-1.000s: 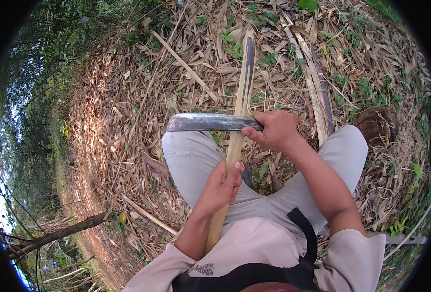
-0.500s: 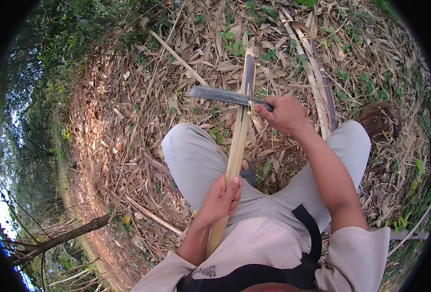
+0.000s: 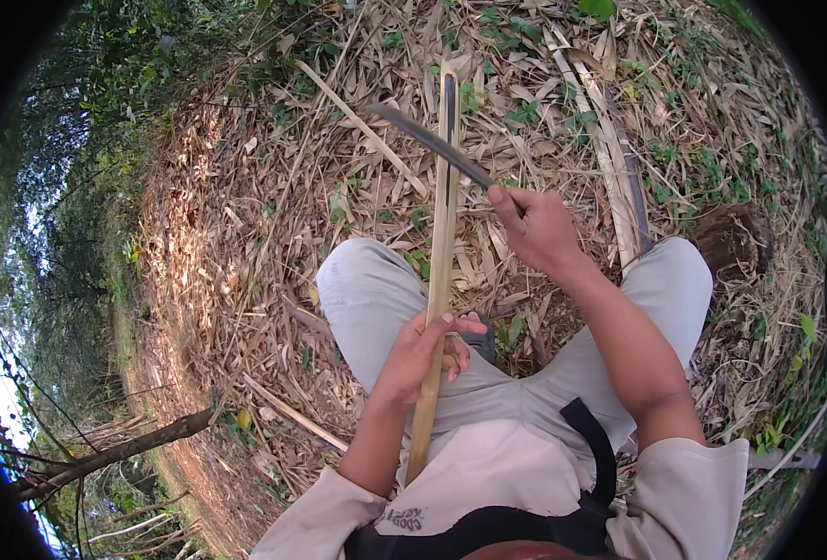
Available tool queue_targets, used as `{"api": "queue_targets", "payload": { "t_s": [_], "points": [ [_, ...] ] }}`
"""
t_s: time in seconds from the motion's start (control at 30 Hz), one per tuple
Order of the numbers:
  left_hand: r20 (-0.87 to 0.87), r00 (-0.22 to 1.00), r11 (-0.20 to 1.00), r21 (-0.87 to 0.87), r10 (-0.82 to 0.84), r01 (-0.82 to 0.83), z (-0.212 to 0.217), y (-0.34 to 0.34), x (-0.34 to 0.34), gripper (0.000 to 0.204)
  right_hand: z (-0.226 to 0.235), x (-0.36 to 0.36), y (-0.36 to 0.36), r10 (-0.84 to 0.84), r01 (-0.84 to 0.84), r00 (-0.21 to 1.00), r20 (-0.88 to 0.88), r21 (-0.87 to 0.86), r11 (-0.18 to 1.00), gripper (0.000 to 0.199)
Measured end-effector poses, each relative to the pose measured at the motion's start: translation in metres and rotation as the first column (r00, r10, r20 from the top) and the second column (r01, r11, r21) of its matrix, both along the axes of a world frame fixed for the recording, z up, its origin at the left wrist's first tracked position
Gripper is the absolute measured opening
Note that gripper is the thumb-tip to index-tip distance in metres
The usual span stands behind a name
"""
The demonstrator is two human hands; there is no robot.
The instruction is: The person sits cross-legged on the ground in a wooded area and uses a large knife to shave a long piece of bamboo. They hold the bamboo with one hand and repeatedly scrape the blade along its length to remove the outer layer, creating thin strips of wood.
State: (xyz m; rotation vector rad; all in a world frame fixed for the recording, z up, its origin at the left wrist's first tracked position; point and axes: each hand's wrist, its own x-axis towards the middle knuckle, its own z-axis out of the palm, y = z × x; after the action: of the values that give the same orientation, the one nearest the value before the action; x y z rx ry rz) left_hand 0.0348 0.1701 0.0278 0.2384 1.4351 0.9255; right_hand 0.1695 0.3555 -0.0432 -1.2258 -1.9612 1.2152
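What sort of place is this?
Outdoors, probably a woodland clearing or edge: dry leaf litter covers much of the ground, green foliage grows along the left, and a bare branch juts in lower left.

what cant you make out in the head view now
All in the head view:
- Knife handle: mostly hidden inside the right hand
- Part of the wooden strip: covered by the left hand
- Foot: partly behind left hand and trousers
- Left sleeve: cut off by the lower edge

dull metal is seen on the blade [image 3: 432,144], smooth-looking wood on the strip [image 3: 441,252], matt cloth on the trousers [image 3: 367,285] and shirt [image 3: 507,457], and a pretty rough, papery finish on the leaf litter [image 3: 236,201]
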Motion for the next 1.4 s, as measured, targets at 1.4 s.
{"api": "queue_targets", "payload": {
  "t_s": [1.4],
  "points": [
    [-0.166,0.955,0.968,-0.080,-0.247,0.237,0.009,-0.076,0.029,0.033,-0.043,0.032,0.075,-0.221,0.234,0.959,0.179,-0.054,0.971,0.085]
  ]
}}
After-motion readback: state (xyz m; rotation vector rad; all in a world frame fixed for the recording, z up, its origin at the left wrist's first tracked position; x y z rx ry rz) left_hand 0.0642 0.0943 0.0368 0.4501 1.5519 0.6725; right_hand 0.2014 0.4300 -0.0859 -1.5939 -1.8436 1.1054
